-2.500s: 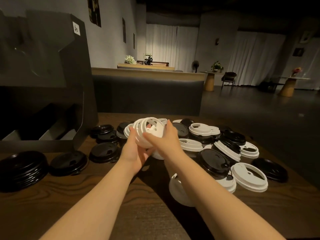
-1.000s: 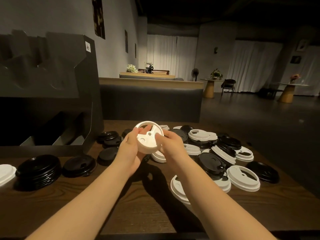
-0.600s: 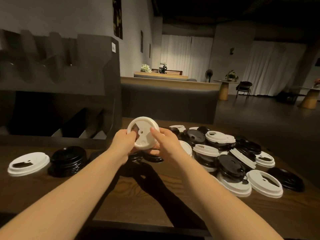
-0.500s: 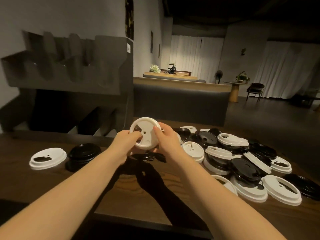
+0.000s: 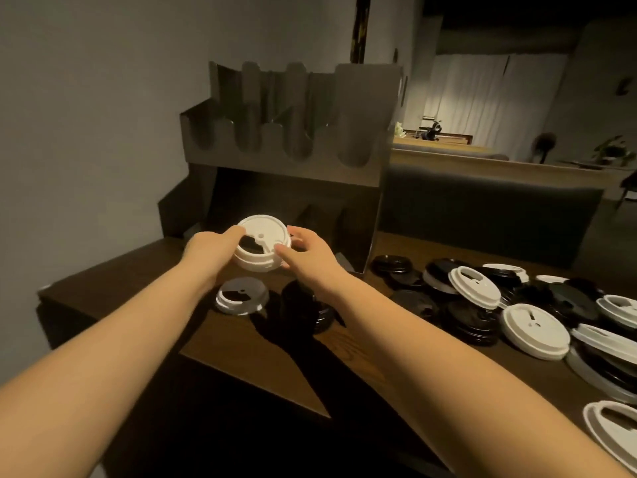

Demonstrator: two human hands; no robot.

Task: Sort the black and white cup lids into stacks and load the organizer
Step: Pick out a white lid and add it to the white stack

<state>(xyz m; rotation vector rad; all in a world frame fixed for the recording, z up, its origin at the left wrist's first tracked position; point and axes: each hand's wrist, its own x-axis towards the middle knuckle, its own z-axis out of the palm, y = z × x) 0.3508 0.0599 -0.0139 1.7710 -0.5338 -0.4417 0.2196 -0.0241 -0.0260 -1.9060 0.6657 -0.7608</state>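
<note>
Both hands hold a small stack of white lids (image 5: 262, 247) in the air in front of the dark organizer (image 5: 296, 146). My left hand (image 5: 210, 251) grips its left side and my right hand (image 5: 310, 255) grips its right side, fingers curled on the rim. Below the stack, a single white lid (image 5: 241, 295) lies on the table, and a stack of black lids (image 5: 306, 310) sits right of it, partly in my arm's shadow. A mixed pile of black and white lids (image 5: 517, 315) spreads over the right of the table.
The wooden table (image 5: 344, 353) ends at a corner on the left and an edge near me. The organizer has several cut-out slots on top and open bays below. A padded bench back (image 5: 482, 215) runs behind the table. A grey wall stands at left.
My hands carried the white lids left, away from the pile, to the front of the organizer. The lids turned from upright to nearly flat. The view swung left.
</note>
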